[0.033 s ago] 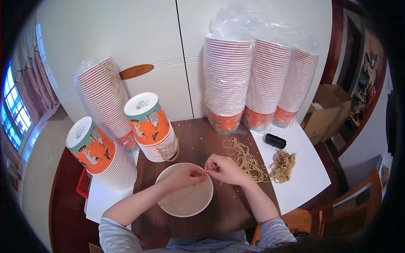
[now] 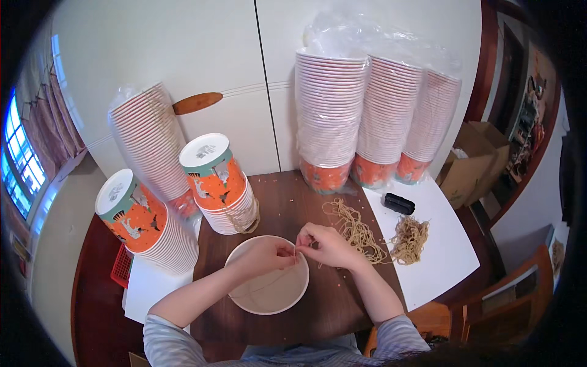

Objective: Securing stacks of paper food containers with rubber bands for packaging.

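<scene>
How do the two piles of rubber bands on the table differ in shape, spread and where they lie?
The left pile of rubber bands lies on the dark wooden table, loose and stretched into a long strip; the right pile of rubber bands lies on the white sheet, bunched into a tight clump. The left pile sits beside the person's right hand; the right pile lies farther off. Both are tan.
</scene>
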The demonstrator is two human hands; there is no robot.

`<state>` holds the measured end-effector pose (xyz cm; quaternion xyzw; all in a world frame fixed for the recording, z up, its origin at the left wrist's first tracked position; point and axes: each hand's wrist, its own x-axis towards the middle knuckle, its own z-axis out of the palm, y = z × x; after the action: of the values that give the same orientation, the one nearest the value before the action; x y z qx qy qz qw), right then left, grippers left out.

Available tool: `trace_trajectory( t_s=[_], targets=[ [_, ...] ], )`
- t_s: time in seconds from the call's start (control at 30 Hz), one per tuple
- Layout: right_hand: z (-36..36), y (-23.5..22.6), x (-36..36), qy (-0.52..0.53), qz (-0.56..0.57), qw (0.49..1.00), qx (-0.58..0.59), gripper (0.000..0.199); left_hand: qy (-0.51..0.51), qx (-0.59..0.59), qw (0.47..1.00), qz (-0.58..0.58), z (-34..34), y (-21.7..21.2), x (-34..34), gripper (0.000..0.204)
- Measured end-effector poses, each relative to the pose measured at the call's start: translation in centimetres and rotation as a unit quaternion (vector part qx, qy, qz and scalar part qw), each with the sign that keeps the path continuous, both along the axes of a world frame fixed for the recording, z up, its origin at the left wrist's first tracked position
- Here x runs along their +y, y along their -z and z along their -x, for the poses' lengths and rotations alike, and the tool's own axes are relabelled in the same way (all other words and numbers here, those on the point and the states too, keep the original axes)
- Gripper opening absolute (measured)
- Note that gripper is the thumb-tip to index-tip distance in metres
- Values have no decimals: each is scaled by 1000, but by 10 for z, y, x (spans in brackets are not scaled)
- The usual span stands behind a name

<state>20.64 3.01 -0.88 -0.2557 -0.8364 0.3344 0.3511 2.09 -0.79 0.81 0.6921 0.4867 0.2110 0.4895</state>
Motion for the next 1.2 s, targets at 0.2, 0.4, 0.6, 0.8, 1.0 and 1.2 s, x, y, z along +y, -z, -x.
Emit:
trace_trajectory(
  t_s=[0.2, 0.4, 0.6, 0.8, 1.0, 1.2],
  targets=[
    [0, -1, 0, -7, 8, 1000, 19, 19, -20, -10, 1000, -3, 2, 16, 6, 16],
    [-4, -8, -1, -9, 83, 996, -22, 21, -68, 98, 971, -208, -1, 11, 1, 15],
    [-5, -8, -2, -8, 87, 996, 3, 20, -86, 46, 970, -223, -5, 7, -2, 13],
    [-2, -11, -3, -6, 99, 995, 0, 19, -61, -70, 991, -100, 5, 21, 5, 11],
    [-5, -11, -3, -7, 102, 995, 11, 19, -94, -145, 985, 20, 1, 13, 5, 14],
    [-4, -8, -1, -8, 100, 995, 16, 19, -99, -133, 986, 13, -2, 11, 4, 14]
  ],
)
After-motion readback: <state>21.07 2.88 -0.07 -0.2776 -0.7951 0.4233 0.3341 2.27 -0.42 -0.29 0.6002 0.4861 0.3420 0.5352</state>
